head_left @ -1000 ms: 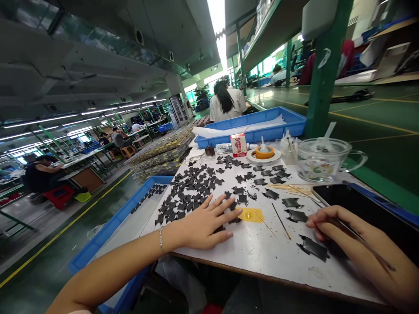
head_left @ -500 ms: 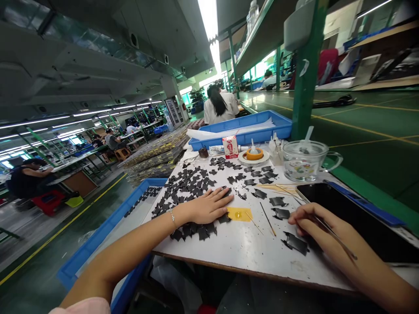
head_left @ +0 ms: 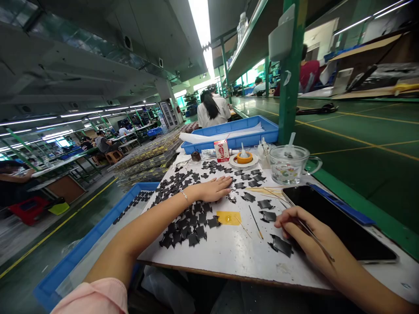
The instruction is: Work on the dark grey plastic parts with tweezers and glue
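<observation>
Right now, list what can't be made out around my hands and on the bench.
All in the head view:
Black pieces: any lying under the left hand or left forearm are covered by them.
Thin metal tool: its middle is hidden by the right hand.
Blue tray at left: partly hidden behind the left arm.
Red-and-white box: fine print too small to read.

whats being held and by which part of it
The right hand holds a thin metal tool by its forward part; its rear end sticks out behind. The left hand is palm down; anything beneath is hidden.
</observation>
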A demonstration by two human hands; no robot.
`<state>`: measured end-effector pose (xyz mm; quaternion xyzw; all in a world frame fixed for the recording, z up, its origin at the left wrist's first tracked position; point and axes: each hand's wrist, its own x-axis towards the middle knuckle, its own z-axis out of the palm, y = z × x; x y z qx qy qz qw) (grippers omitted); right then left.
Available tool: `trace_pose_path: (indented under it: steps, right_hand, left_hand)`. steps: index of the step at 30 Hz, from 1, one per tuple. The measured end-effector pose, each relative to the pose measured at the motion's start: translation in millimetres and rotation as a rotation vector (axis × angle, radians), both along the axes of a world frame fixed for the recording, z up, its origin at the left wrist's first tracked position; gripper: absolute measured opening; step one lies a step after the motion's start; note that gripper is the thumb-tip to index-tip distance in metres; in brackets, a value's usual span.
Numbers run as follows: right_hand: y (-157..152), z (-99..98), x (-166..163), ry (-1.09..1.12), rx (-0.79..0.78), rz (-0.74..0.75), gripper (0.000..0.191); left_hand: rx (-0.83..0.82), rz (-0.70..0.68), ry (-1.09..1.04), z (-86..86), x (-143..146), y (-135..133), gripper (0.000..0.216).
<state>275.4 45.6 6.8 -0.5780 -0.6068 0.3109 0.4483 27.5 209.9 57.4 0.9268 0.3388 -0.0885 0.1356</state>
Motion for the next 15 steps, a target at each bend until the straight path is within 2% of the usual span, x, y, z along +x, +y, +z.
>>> trace_pose_path:
  steps: [8, 15]
  right_hand:
    - [1.4, -6.0, 0.4, -0.001, -0.009, 0.015, 0.025]
    - [0.5, -1.5, -0.7, -0.013, -0.018, 0.016, 0.028]
  left_hand:
    - [0.041, 0.034, 0.011, -3.8, -15.2, 4.3, 0.052]
    - [0.095, 0.143, 0.007, 13.2, -38.6, 1.9, 0.048]
